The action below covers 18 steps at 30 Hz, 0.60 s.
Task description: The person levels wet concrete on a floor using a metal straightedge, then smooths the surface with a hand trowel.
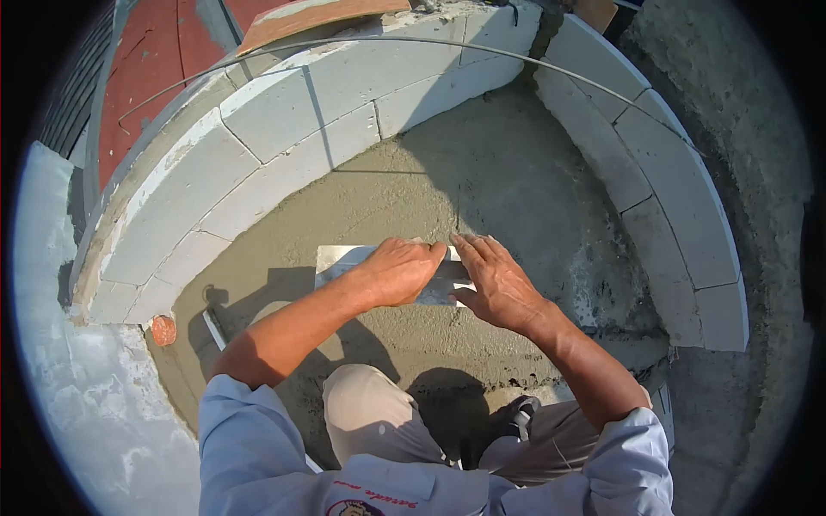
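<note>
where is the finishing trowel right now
Near the centre of the head view, the finishing trowel sits over the grey mortar, under the left hand and right hand.

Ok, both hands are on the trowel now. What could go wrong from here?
Two things, as I judge it. The left hand and right hand are both on the trowel; uneven pressure could tip an edge and gouge the damp-looking mortar. Also, the shoe is close to the work, so a shift in footing might mark the surface.
</note>
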{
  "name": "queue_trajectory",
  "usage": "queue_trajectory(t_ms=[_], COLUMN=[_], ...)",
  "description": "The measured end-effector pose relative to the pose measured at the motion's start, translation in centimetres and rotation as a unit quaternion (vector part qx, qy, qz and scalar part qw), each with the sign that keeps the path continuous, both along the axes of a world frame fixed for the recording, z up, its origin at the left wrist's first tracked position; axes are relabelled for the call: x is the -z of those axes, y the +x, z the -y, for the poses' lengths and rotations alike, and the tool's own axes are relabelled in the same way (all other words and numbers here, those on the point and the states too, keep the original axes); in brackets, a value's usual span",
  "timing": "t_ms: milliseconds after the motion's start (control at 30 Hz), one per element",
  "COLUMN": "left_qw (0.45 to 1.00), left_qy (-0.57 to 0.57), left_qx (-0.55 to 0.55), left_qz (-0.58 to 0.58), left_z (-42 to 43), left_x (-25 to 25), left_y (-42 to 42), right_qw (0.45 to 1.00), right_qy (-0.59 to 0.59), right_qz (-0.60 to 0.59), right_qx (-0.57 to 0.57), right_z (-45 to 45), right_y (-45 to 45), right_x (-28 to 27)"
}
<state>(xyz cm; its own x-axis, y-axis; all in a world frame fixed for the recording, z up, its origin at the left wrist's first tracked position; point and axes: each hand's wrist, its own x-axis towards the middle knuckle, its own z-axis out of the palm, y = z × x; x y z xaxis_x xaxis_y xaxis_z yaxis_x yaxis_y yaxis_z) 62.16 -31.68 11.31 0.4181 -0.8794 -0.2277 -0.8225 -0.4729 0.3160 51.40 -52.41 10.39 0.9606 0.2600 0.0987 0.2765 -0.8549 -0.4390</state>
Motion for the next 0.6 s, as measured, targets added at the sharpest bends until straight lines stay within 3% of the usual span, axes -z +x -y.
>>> queue_trajectory(t_ms=[67,133,167,233,333,367,467,533,600], left_qw=[0.997,0.999,0.999,0.980,0.922,0.893,0.817,0.795,0.802], left_qy=[-0.072,-0.033,-0.014,-0.187,-0.282,-0.293,-0.211,-0.067,0.000], left_qx=[0.004,-0.005,-0.007,-0.029,-0.177,-0.260,-0.419,-0.410,-0.396], left_qz=[-0.012,-0.034,-0.044,0.060,0.199,0.223,0.335,0.443,0.446], left_z=[0.4,0.5,0.1,-2.0,-7.9,-10.7,-19.2,-24.2,-26.6], left_x=[1.3,1.3,1.1,0.7,-2.1,-3.3,-5.3,-4.0,-3.2], left_y=[-1.3,-1.7,-1.5,0.2,6.7,10.0,19.5,24.5,26.6], right_qw=[0.997,0.984,0.990,0.978,0.958,0.952,0.936,0.917,0.891], right_qy=[0.002,0.026,0.061,0.099,0.104,0.153,0.174,0.201,0.263], right_qz=[-0.072,-0.175,-0.126,-0.171,-0.179,-0.127,-0.070,-0.056,-0.059], right_qx=[-0.009,-0.001,-0.004,0.069,0.199,0.234,0.299,0.339,0.365], right_z=[-1.4,-1.5,-1.4,-0.7,2.0,3.4,8.3,10.5,11.7], right_y=[0.6,0.5,0.1,-0.1,-0.3,-1.0,-2.2,-2.2,-1.8], right_x=[1.1,1.0,2.0,3.0,3.9,4.4,7.1,8.6,10.4])
